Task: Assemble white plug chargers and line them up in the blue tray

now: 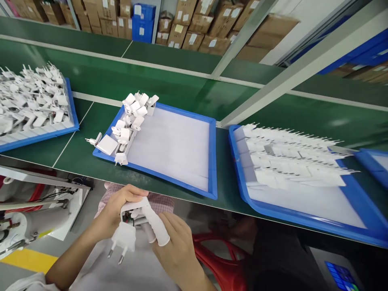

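Hands low in front of body, below green belt edge. L hand curled over top of white plug adapter, fingers clamped on it, pins pointing down-left. R hand palm-up beside, white-cotted finger pressed vs adapter body; blue tray well above

The left hand covers the back of the white charger housing, so its far side cannot be seen. Left of the middle blue tray, another tray of plug parts runs off the picture's edge. Right of it, the rows of plug parts smear with blur, and a further tray is cut off.
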